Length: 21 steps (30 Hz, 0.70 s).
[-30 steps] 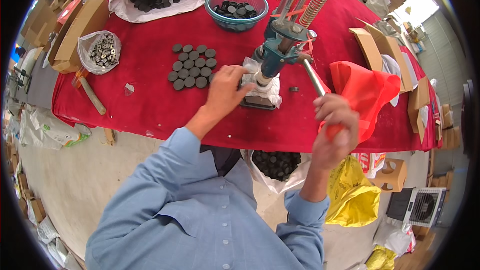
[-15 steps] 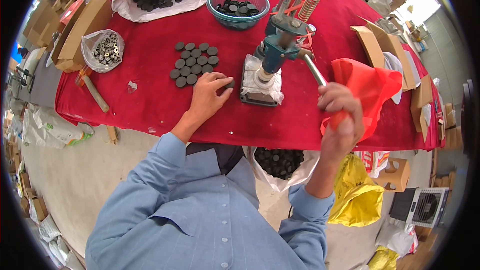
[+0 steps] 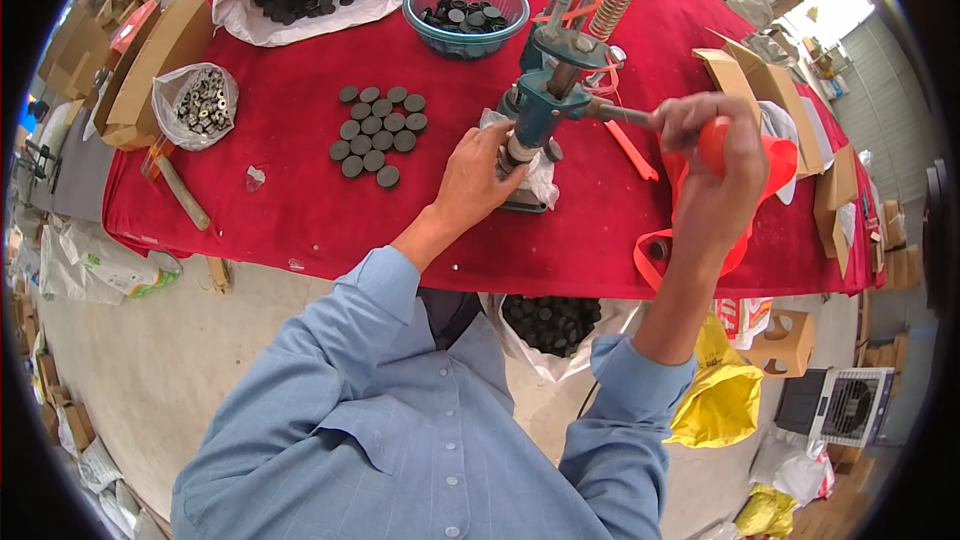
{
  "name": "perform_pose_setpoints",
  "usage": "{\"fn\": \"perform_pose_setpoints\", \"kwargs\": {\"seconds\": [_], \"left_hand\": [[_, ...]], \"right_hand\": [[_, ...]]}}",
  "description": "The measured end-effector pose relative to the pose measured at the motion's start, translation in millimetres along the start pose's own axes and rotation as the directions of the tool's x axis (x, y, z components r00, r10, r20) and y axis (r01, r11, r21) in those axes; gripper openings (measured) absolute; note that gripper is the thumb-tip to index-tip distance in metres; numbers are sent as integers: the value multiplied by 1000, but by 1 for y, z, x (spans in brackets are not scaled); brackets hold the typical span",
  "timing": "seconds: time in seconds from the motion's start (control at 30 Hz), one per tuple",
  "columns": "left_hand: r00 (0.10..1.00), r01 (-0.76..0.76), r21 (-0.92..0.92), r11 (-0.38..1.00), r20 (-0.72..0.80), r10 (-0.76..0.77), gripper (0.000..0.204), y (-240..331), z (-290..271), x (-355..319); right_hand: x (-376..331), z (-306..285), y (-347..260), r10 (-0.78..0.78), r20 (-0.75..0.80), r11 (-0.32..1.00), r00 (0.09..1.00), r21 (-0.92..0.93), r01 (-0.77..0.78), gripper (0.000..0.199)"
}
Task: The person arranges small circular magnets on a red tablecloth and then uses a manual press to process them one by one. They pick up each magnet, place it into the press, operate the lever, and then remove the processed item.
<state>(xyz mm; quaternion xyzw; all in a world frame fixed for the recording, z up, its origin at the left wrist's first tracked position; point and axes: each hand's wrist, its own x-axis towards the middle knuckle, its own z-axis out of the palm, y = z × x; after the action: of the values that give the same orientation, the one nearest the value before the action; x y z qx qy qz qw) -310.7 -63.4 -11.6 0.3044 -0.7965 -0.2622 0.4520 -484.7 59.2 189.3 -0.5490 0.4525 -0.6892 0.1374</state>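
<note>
Press (image 3: 545,105) mid-worktop (image 3: 300,210) | right hand (image 3: 715,165) clamped on red lever knob (image 3: 712,140) | left hand (image 3: 480,175) – fingers curled at die base, contents hidden | risk, I judge: lever drops – fingers pinched

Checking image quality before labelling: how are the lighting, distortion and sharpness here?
Head view: even daylight, soft shadows; the top right corner is blown out. Fisheye bends the red table edge, with a dark rim around. Left hand, right hand and press look sharp.
</note>
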Motion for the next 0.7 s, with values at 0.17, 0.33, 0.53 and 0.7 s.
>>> {"fn": "perform_pose_setpoints", "kwargs": {"seconds": [0.17, 0.33, 0.53, 0.7], "left_hand": [[991, -135, 212, 968, 8, 137, 44, -5, -35, -15], [998, -37, 587, 809, 69, -5, 32, -20, -107, -61], [995, 70, 353, 933, 37, -89, 46, -45, -126, -98], [978, 203, 90, 975, 23, -206, 60, -20, -93, -68]], "right_hand": [[-78, -3, 24, -216, 5, 976, 976, -28, 216, 54], [-150, 3, 52, -137, -88, 988, 987, -84, 130, 56], [-122, 1, 38, -141, -52, 986, 989, -92, 136, 57], [-67, -7, 19, -160, 48, 985, 986, -51, 162, 57]]}}
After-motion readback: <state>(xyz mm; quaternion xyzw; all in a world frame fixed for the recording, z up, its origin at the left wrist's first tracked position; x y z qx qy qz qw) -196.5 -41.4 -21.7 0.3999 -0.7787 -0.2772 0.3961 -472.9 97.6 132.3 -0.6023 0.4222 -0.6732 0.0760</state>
